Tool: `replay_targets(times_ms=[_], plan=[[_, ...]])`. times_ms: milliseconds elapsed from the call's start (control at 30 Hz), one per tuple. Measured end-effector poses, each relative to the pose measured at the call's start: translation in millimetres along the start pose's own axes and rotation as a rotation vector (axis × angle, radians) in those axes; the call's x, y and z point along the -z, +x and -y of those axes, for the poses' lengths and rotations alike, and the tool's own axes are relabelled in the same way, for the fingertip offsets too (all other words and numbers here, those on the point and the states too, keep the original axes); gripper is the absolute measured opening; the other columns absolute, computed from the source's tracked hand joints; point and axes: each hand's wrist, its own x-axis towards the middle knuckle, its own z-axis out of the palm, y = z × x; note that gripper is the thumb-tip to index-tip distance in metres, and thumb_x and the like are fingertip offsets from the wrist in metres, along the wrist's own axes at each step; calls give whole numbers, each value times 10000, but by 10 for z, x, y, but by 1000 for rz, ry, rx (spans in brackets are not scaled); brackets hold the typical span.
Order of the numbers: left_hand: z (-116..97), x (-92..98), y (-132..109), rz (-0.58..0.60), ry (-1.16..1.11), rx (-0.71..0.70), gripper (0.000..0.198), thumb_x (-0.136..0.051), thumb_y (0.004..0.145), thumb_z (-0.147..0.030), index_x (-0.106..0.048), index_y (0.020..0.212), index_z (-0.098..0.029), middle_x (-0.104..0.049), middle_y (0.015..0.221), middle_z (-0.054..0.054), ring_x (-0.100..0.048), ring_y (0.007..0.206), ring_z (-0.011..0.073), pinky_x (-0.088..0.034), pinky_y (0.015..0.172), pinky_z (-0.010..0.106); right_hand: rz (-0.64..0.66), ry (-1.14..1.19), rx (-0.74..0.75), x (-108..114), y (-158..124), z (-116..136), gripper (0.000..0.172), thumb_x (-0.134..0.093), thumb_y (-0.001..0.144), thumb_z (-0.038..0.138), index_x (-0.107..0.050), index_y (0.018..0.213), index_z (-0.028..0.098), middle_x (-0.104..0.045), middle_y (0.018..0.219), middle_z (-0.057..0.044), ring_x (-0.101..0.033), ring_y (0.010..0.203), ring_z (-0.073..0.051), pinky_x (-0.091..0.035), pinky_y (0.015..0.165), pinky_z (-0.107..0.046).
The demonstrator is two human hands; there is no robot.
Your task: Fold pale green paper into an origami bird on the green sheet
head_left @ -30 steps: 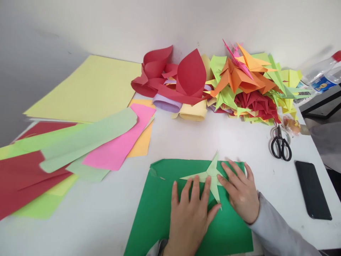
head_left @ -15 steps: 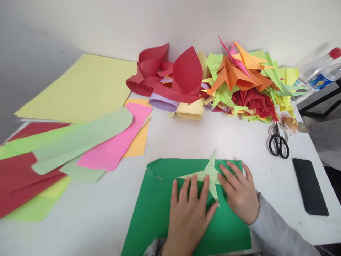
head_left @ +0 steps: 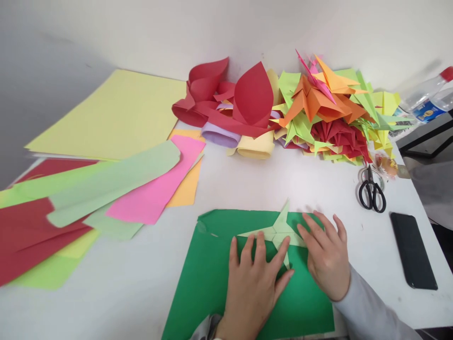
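Observation:
A pale green folded paper star with pointed arms (head_left: 280,228) lies on a dark green sheet (head_left: 208,274). My left hand (head_left: 252,278) rests palm down with fingers spread, its fingertips on the star's left arm and lower part. The thumb is beside the tip of the lower arm. My right hand (head_left: 328,257) is at the star's right arm, fingers apart and slightly bent, the fingertips at or just above that arm. Whether they press on it, I cannot tell.
Coloured paper strips (head_left: 141,193) and a yellow sheet (head_left: 113,113) lie left. Behind are red curled paper shapes (head_left: 253,99) and piled folded paper (head_left: 322,104). Scissors (head_left: 371,191), a black phone (head_left: 413,250) and plastic bottles (head_left: 426,106) are at the right.
My right hand has moved right and slightly up, uncovering more of the star's right arm. My left index finger has shifted right across the star. The view has shifted slightly.

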Motion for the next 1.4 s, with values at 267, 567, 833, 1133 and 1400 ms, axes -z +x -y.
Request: replay_targets(times_ms=[267,567,833,1133,1400], plan=[[4,-13,-6,-28,2,0,514,-501,857,-603,-575,1297,-348,-589,1160,190,-548,1064,361,-405,929,609,132,-37,99,-39,9,32,290,-434,881,77,-690,972,177,-656,1222,-74,-485,1230,-286,-299,1070,-551],[-1,-22,-12,-34,-7,17,498,-477,873,-596,-571,1299,-357,-600,1159,188,-559,1061,363,-405,932,608,74,-28,68,-16,-38,25,330,-391,896,69,-673,1033,172,-667,1207,-73,-516,1210,-272,-289,1081,-537],[7,-34,-14,-75,-45,21,537,-427,904,-574,-626,1254,-219,-634,1144,181,-565,1049,337,-399,948,550,135,-146,155,-25,53,65,241,-446,924,149,-681,870,152,-662,1209,-95,-485,1242,-292,-262,1092,-545],[-3,-33,4,-81,-9,5,520,-444,900,-561,-649,1219,-205,-657,1122,186,-586,1011,348,-407,926,566,64,-103,162,-17,20,173,326,-365,949,120,-674,1054,112,-685,1117,-110,-553,1070,-250,-366,983,-448],[-13,-58,-32,-137,-5,-14,527,-419,927,-457,-647,1184,-57,-650,1162,225,-587,1069,354,-403,950,507,168,-121,221,-14,2,241,349,-341,934,102,-651,1093,87,-676,994,-118,-565,958,-242,-365,970,-466]])
